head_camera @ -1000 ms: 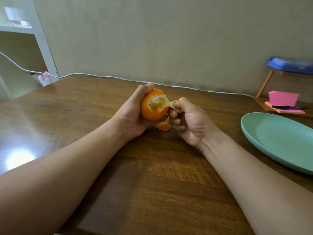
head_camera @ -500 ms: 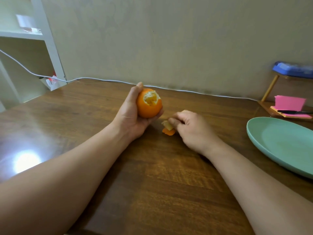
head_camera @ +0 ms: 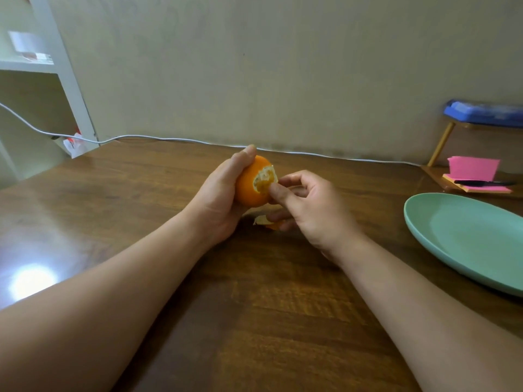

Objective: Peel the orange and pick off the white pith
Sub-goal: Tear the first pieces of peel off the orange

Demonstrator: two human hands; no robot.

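One orange (head_camera: 249, 190) (left hand (head_camera: 223, 193) gripping) — two peel scraps (head_camera: 261, 220) nearby.

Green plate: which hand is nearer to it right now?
Right. The right hand pinches at the orange's peeled opening, left of the green plate and apart from it; the left hand grips the orange's other side, farther still.

Setting: a domestic room, apparently a home desk or dining corner. Indicators: a dark brown wood-grain counter (head_camera: 283, 321) set against a plain beige painted wall (head_camera: 254, 66); a thin white cable (head_camera: 169, 139) along the wall base; a white open shelving unit (head_camera: 65, 72) at far left; a pale green oval plate (head_camera: 467, 241); pink sticky-note pads (head_camera: 472, 168) and a black pen (head_camera: 481, 183) on a small wooden stand (head_camera: 440, 144).
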